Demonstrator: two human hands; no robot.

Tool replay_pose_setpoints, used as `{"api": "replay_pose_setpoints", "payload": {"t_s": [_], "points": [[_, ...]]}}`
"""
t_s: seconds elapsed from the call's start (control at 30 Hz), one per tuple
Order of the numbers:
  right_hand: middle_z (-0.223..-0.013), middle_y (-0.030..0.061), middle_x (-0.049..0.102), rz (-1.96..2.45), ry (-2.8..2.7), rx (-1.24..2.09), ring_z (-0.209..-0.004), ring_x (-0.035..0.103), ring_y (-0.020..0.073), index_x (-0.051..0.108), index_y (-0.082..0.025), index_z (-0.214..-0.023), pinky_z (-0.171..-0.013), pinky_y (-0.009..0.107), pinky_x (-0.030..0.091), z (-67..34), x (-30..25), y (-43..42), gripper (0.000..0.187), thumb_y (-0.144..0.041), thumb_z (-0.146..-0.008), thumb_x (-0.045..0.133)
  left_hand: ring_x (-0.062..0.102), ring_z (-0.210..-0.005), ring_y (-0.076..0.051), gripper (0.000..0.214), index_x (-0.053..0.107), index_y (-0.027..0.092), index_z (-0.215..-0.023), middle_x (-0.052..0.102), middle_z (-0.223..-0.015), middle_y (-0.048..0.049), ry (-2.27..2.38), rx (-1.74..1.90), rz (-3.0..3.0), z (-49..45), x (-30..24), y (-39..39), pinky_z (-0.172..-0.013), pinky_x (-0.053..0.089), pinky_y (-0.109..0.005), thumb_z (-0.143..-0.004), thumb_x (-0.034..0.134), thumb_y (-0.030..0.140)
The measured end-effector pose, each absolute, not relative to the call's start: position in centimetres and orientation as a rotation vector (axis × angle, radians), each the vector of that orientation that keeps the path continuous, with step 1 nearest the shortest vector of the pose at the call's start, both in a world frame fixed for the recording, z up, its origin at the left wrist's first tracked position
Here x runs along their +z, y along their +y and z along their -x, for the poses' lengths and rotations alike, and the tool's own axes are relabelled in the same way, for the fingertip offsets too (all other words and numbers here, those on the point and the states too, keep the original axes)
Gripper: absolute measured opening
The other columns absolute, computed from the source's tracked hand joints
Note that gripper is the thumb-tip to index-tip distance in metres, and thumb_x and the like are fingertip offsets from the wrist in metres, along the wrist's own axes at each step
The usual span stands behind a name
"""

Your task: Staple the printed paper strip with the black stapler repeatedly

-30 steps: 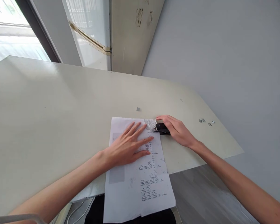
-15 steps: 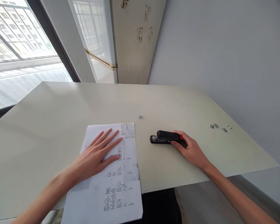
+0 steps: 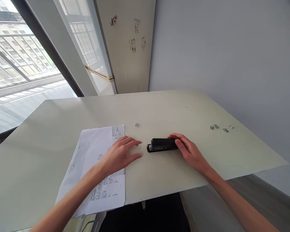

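A black stapler [image 3: 163,144] lies flat on the white table, its nose pointing left. My right hand [image 3: 187,150] grips its rear end, thumb on the near side and fingers behind. Reaching over the right edge of the paper sheets [image 3: 77,161], my left hand [image 3: 122,151] has its fingers apart and holds nothing. Its fingertips stop just short of the stapler's nose. The sheets carry printed text and a patch of staple-like marks [image 3: 118,130] at the upper right corner; my left forearm covers part of them.
A small strip of staples [image 3: 137,124] sits beyond the stapler. Several more staple pieces [image 3: 216,126] are scattered at the table's right. A fridge [image 3: 128,64] and a grey wall [image 3: 219,48] stand behind the table [image 3: 50,129], with a window on the left.
My left hand has lifted off the middle of the sheets and moved right toward the stapler. The sheets sit further left in view. My right hand stays on the stapler.
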State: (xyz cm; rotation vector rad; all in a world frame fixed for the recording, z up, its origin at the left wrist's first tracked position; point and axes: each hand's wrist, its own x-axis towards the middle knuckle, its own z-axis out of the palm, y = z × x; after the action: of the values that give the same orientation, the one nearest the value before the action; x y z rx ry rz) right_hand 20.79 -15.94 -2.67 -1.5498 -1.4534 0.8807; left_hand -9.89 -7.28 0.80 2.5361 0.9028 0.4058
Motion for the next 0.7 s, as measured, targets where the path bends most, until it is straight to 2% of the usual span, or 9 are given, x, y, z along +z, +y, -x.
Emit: {"api": "replay_pose_setpoints", "payload": {"t_s": [0.1, 0.17, 0.23, 0.33, 0.5, 0.63, 0.7], "points": [[-0.134, 0.0080, 0.071, 1.553, -1.340, 0.826, -0.120, 0.068, 0.0249, 0.064, -0.027, -0.129, -0.106, 0.041, 0.052, -20.6, -3.3, -15.9, 0.044, -0.057, -0.107, 0.040, 0.068, -0.109, -0.025, 0.041, 0.068, 0.028, -0.129, 0.074, -0.117, -0.0052, 0.908, 0.446, -2.341, 7.5, 0.0, -6.5, -0.095, 0.056, -0.041, -0.099, 0.061, 0.054], [-0.132, 0.0093, 0.072, 1.554, -1.340, 0.811, -0.119, 0.069, 0.0257, 0.065, -0.026, -0.128, -0.104, 0.042, 0.053, -20.6, -3.8, -15.7, 0.045, -0.058, -0.107, 0.041, 0.068, -0.094, -0.022, 0.039, 0.071, 0.026, -0.125, 0.075, -0.110, -0.0050, 0.975, 0.471, -2.196, 6.6, -0.4, -5.8, -0.081, 0.056, -0.035, -0.100, 0.059, 0.053], [-0.131, 0.0096, 0.073, 1.544, -1.347, 0.804, -0.120, 0.068, 0.0261, 0.065, -0.026, -0.128, -0.103, 0.041, 0.053, -20.6, -4.2, -15.6, 0.045, -0.058, -0.107, 0.041, 0.064, -0.078, -0.018, 0.037, 0.074, 0.024, -0.118, 0.075, -0.100, -0.0046, 1.050, 0.504, -2.087, 6.0, -0.7, -5.1, -0.069, 0.052, -0.031, -0.099, 0.057, 0.052], [-0.126, 0.0081, 0.075, 1.542, -1.356, 0.782, -0.115, 0.069, 0.0260, 0.067, -0.027, -0.125, -0.096, 0.039, 0.054, -20.6, -4.1, -15.5, 0.042, -0.057, -0.107, 0.042, 0.056, -0.068, -0.015, 0.035, 0.075, 0.023, -0.112, 0.075, -0.093, -0.0035, 1.072, 0.568, -2.008, 5.6, -1.0, -4.5, -0.062, 0.046, -0.029, -0.098, 0.059, 0.050], [-0.111, 0.0052, 0.076, 1.566, -1.382, 0.713, -0.098, 0.069, 0.0253, 0.071, -0.028, -0.115, -0.082, 0.036, 0.053, -20.6, -3.3, -15.5, 0.038, -0.056, -0.105, 0.048, 0.060, -0.069, -0.016, 0.030, 0.075, 0.022, -0.106, 0.076, -0.090, -0.0037, 1.023, 0.575, -1.932, 5.3, -0.8, -4.3, -0.064, 0.045, -0.029, -0.098, 0.059, 0.046], [-0.103, 0.0042, 0.075, 1.613, -1.459, 0.723, -0.083, 0.065, 0.0230, 0.070, -0.029, -0.121, -0.077, 0.037, 0.051, -20.8, -3.2, -15.7, 0.043, -0.058, -0.106, 0.043, 0.069, -0.093, -0.021, 0.031, 0.073, 0.023, -0.109, 0.077, -0.101, -0.0059, 1.043, 0.702, -1.862, 6.0, -0.5, -4.1, -0.085, 0.051, -0.034, -0.100, 0.058, 0.048], [-0.108, 0.0038, 0.074, 1.611, -1.538, 0.744, -0.089, 0.065, 0.0236, 0.068, -0.031, -0.128, -0.082, 0.038, 0.051, -20.8, -3.4, -15.7, 0.041, -0.059, -0.103, 0.051, 0.069, -0.102, -0.022, 0.034, 0.072, 0.022, -0.110, 0.076, -0.105, -0.0072, 1.007, 0.752, -1.778, 6.5, -0.5, -4.1, -0.094, 0.050, -0.036, -0.102, 0.057, 0.051]]}}
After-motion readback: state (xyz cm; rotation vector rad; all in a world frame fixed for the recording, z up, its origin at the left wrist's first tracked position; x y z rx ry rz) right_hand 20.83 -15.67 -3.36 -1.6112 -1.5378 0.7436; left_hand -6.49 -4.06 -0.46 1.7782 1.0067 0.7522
